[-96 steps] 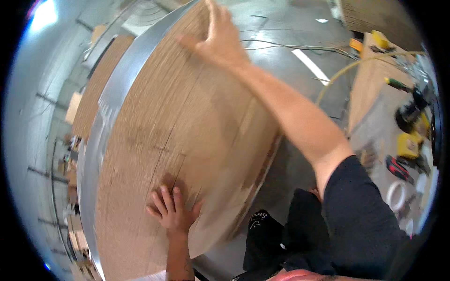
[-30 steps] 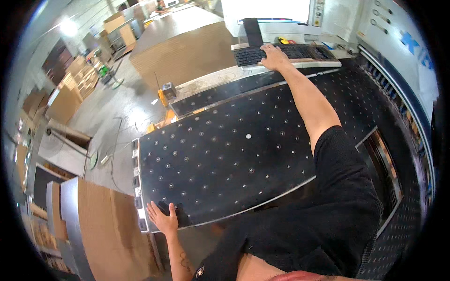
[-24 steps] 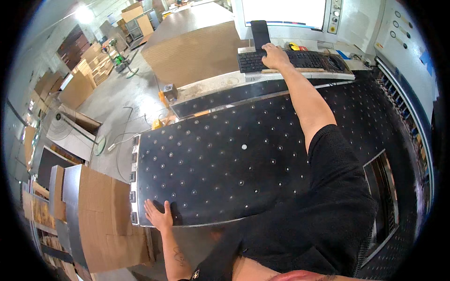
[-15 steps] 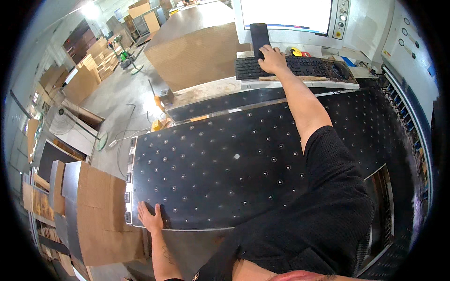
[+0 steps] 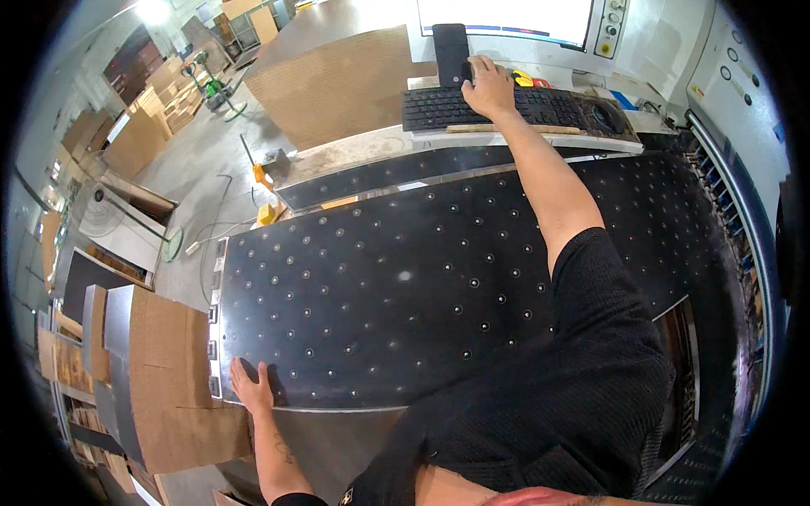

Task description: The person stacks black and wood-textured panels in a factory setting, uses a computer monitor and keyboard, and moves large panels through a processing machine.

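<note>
My left hand (image 5: 252, 386) lies flat with its fingers spread on the near left corner of a black work table (image 5: 371, 295) dotted with small metal balls. Across the table, my right arm reaches to a black keyboard (image 5: 434, 110). Over the upper middle of its keys is my right hand (image 5: 489, 88), fingers extended, thumb apart, with nothing visible in its grasp. Beside the thumb, a flat black phone-like slab (image 5: 451, 52) leans below the monitor (image 5: 515, 18). Whether the fingertips press anything cannot be made out.
A dark mouse (image 5: 609, 118) lies right of the keyboard. Yellow item (image 5: 523, 79) sits behind it. A white machine panel with knobs (image 5: 736, 72) stands at right. Brown board stacks (image 5: 337, 84) rise beyond the table, and another stack (image 5: 173, 379) is at left. A fan (image 5: 105, 211) stands farther left.
My right hand has moved slightly away from me over the keyboard, off the slab's lower end to its right side. My left hand stays flat on the table. The whole view has shifted a little.
</note>
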Tool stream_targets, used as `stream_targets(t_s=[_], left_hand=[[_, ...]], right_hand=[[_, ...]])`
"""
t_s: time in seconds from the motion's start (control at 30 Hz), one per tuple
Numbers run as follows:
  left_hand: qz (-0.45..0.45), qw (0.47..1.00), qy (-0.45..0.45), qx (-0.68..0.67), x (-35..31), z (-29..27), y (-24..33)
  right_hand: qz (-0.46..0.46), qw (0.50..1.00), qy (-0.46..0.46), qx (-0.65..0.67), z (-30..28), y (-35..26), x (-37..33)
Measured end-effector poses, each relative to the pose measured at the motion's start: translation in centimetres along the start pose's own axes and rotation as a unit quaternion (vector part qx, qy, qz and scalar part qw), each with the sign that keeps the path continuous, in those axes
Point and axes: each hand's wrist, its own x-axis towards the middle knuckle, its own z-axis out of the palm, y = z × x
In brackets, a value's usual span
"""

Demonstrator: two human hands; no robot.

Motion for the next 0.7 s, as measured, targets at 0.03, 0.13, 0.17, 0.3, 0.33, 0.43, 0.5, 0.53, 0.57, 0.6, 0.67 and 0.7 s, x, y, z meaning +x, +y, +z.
stream_targets(t_s=[0.03, 0.13, 0.17, 0.3, 0.33, 0.43, 0.5, 0.53, 0.57, 0.6, 0.67, 0.7], left_hand=[[0.0, 1.0, -0.001, 0.001, 0.1, 0.0, 0.1], [-0.001, 1.0, -0.005, 0.004, 0.1, -0.1, 0.2], [-0.003, 1.0, -0.006, 0.006, 0.0, -0.2, 0.1], [-0.001, 1.0, 0.002, -0.003, 0.0, -0.3, 0.2], [0.001, 1.0, 0.002, 0.0, 0.0, -0.2, 0.1], [0.0, 1.0, -0.002, 0.001, 0.1, 0.0, 0.1], [-0.004, 1.0, -0.005, 0.003, 0.1, -0.1, -0.1], [-0.007, 1.0, -0.007, 0.003, 0.0, -0.1, 0.0], [-0.009, 1.0, -0.008, 0.003, 0.0, -0.1, 0.0], [-0.009, 1.0, -0.008, -0.001, 0.0, -0.2, 0.0], [-0.009, 1.0, -0.013, -0.012, -0.2, -0.5, 0.5], [-0.006, 1.0, -0.01, -0.011, -0.1, -0.5, 0.5]], right_hand=[[0.0, 0.999, 0.033, -0.006, 0.1, 0.2, 0.0], [0.019, 0.998, 0.032, 0.046, 0.0, 0.8, -0.2], [0.041, 0.999, -0.025, 0.026, -0.3, 0.6, 0.2], [0.041, 0.999, -0.016, -0.009, -0.1, 0.1, 0.7], [0.03, 0.999, 0.001, -0.022, 0.4, 0.3, 0.6], [-0.013, 1.0, 0.002, -0.025, 1.3, 0.6, 0.8], [-0.054, 0.998, 0.004, -0.02, 1.9, -0.2, 0.5], [-0.066, 0.998, 0.006, -0.018, 2.1, -0.5, 0.3], [-0.078, 0.997, 0.008, -0.015, 2.3, -0.8, 0.2], [-0.09, 0.996, 0.011, -0.013, 2.4, -1.0, 0.1], [-0.087, 0.995, 0.049, -0.008, 2.5, -0.8, 0.0], [-0.074, 0.996, 0.051, -0.003, 2.4, -0.4, 0.1]])
